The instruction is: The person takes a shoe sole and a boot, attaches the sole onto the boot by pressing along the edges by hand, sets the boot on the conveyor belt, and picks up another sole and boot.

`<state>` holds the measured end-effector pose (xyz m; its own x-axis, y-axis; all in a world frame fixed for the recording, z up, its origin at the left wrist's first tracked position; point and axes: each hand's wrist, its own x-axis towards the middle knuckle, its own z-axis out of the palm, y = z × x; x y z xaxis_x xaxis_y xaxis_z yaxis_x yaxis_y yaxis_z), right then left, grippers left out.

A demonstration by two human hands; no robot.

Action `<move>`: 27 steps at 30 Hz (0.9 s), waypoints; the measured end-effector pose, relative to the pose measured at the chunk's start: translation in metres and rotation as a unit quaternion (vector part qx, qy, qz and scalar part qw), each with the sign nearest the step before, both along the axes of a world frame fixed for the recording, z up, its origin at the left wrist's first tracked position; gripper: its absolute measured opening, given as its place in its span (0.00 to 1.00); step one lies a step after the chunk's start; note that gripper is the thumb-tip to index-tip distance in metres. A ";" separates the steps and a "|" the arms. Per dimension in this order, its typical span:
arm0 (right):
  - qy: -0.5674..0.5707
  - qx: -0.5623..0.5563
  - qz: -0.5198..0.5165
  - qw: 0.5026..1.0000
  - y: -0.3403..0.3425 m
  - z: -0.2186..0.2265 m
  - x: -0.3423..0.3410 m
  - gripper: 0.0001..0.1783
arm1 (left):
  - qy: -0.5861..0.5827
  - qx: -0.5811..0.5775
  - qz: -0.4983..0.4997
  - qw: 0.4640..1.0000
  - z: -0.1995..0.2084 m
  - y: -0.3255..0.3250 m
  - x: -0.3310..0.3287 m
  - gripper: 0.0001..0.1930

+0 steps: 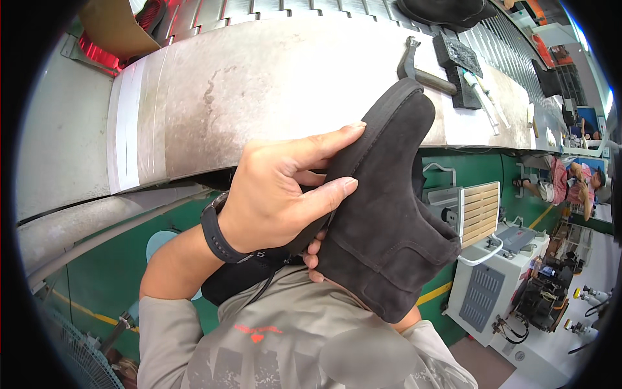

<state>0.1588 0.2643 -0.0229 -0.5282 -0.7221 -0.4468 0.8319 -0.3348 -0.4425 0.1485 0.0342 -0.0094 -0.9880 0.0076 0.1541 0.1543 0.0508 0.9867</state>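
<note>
A dark suede ankle boot (pixel 382 188) is held up in front of my body, tilted with its toe pointing away, up and to the right. My left hand (pixel 285 188), with a dark watch on the wrist, grips it along the sole edge (pixel 364 139). The index fingertip rests on that edge near the toe, while the thumb presses the side lower down. Mostly hidden behind the boot, my right hand (pixel 314 259) supports it from below near the heel. Only its fingertips and part of the wrist show.
A pale worktable (pixel 214 97) stretches across the front. On it lie a hammer (pixel 424 74), black blocks (pixel 458 61) and thin white tubes (pixel 483 100). Beyond runs a metal conveyor (pixel 259 9) carrying another dark shoe (pixel 447 11). Machines (pixel 483 288) and another person (pixel 576 181) are at right.
</note>
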 end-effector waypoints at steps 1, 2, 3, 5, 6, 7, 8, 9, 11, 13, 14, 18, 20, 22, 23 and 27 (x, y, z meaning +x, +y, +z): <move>-0.001 0.000 0.002 1.000 0.000 -0.004 0.004 0.37 | -0.005 0.002 -0.005 1.000 0.001 -0.001 0.001 0.30; -0.088 0.011 -0.021 0.996 -0.001 -0.007 0.010 0.37 | -0.006 0.002 -0.004 1.000 0.002 -0.001 0.001 0.30; -0.175 0.023 -0.043 0.983 -0.002 -0.010 0.013 0.36 | -0.009 -0.002 -0.003 1.000 0.002 -0.002 0.001 0.30; -0.179 0.022 -0.042 0.983 -0.001 -0.014 0.015 0.36 | -0.012 -0.007 -0.001 1.000 0.002 -0.003 0.002 0.30; -0.183 0.021 -0.043 0.982 -0.002 -0.015 0.015 0.36 | -0.021 0.004 -0.004 1.000 0.001 -0.003 0.001 0.30; -0.186 0.019 -0.045 0.981 -0.002 -0.015 0.015 0.36 | -0.030 0.014 -0.008 0.999 0.001 -0.004 0.000 0.29; -0.189 0.018 -0.047 0.981 -0.002 -0.016 0.015 0.36 | -0.030 0.014 -0.008 0.999 0.000 -0.003 0.000 0.29; -0.192 0.016 -0.048 0.980 -0.003 -0.016 0.015 0.36 | -0.030 0.030 -0.002 0.999 -0.003 -0.001 0.001 0.29; -0.177 0.012 -0.051 0.983 -0.003 -0.015 0.013 0.37 | -0.029 0.045 0.003 0.999 -0.003 0.001 0.003 0.29; -0.138 0.007 -0.059 0.989 -0.001 -0.008 0.009 0.37 | 0.004 -0.105 0.017 0.994 0.002 0.004 0.006 0.28; -0.110 0.004 -0.069 0.992 0.002 -0.001 0.008 0.37 | 0.086 -0.155 0.049 0.983 -0.001 0.012 0.007 0.27; -0.018 -0.022 -0.135 0.990 0.000 0.031 -0.001 0.38 | 0.192 -0.226 0.062 0.953 0.002 0.010 0.006 0.34; 0.009 -0.036 -0.188 0.982 -0.005 0.057 -0.001 0.38 | 0.186 -0.207 0.016 0.960 0.016 0.004 0.001 0.47; 0.020 -0.050 -0.243 0.968 -0.016 0.074 0.000 0.38 | 0.193 -0.184 0.047 0.963 0.034 0.005 -0.010 0.58; 0.023 -0.054 -0.263 0.963 -0.022 0.077 -0.001 0.39 | 0.206 -0.217 0.062 0.952 0.046 0.005 -0.012 0.62; 0.362 0.071 -0.175 0.913 -0.021 0.006 -0.029 0.40 | 0.201 -0.174 -0.010 0.964 0.049 -0.019 -0.038 0.68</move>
